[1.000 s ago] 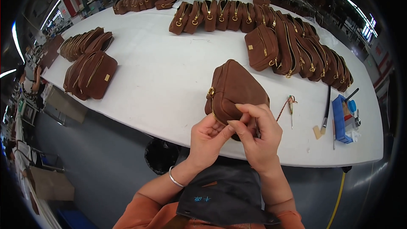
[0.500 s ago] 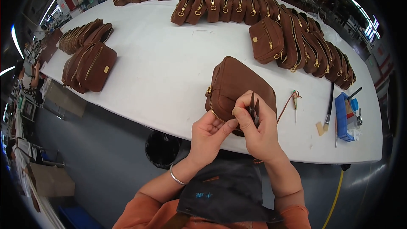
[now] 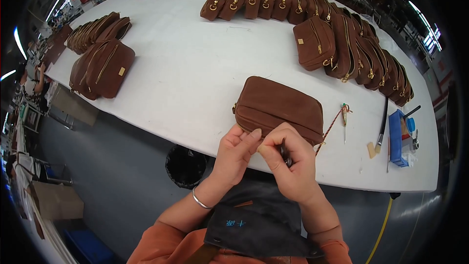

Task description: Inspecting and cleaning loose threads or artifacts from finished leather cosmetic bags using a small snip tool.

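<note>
both hands, left hand (image 3: 235, 152) and right hand (image 3: 288, 162), pinch the brown pouch (image 3: 278, 108) at its zipper edge.

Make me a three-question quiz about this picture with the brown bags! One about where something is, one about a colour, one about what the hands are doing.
1. Where is the brown bag nearest the person?
A. At the table's near edge
B. On the floor
C. Inside the blue tray

2. What colour is the table?
A. Green
B. White
C. Black

3. What is the right hand doing?
A. Resting flat and empty
B. Waving in the air
C. Pinching a small dark tool

Answers: 1 A, it lies by the near edge, with the left hand touching it. 2 B, the bare top looks white. 3 C, the fingers close round a dark tool at the bag's zip edge.
</note>
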Motion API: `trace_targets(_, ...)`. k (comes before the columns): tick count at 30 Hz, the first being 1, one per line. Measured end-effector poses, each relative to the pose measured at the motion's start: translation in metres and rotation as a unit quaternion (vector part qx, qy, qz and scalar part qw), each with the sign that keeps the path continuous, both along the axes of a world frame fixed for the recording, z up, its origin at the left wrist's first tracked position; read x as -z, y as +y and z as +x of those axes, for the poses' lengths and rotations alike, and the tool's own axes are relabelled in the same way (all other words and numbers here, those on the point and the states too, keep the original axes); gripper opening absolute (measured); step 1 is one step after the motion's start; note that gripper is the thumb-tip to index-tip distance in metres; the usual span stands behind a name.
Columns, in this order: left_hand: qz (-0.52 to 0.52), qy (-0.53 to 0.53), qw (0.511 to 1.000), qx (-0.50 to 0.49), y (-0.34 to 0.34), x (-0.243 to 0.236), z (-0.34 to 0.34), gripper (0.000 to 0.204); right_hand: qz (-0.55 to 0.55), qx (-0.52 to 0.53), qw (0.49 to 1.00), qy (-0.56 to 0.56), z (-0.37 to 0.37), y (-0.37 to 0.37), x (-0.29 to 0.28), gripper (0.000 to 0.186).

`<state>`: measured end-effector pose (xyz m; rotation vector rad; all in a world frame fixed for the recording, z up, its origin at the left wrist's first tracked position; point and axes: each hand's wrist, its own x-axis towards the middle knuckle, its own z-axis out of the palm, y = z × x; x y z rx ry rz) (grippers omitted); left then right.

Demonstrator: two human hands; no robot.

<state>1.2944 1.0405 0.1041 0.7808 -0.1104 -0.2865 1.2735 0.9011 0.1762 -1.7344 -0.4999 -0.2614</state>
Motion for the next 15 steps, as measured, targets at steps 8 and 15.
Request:
trace_targets(8,-0.193,0.198,0.957,0.082,0.016,-0.015,0.033,0.044,-0.020,0.025,0.999,-0.009,-0.011,-0.001,-0.001,0.010)
trace_targets(15,-0.120,0.138,0.983,0.028,0.011,-0.028,0.049,0.048,0.117,0.156,0.976,0.098,-0.012,-0.045,-0.011,0.007)
